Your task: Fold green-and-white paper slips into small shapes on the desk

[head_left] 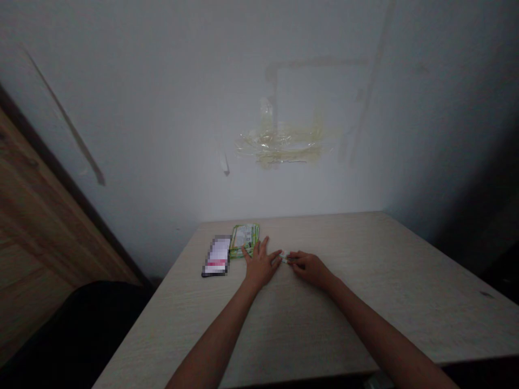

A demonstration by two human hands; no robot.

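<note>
Pale table (385, 270) | phone (217, 256), green packet (244, 237) beside left hand (259, 266), fingers spread | right hand (311, 268) fingers pinch small slip (284, 257)

Looks matt, pale wood grain, across the table (365, 281); shines glossy, paper or plastic, on the green packet (245, 237) at eleven o'clock from the left hand (259, 267).

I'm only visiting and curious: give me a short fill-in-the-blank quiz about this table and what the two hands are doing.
1. The left hand lies flat on the table, palm down, with its fingers ____ apart.
2. The right hand pinches a small greenish piece that sits ____ the two hands.
3. The phone lies just to the ____ of the green packet.

Missing words: spread; between; left.
</note>
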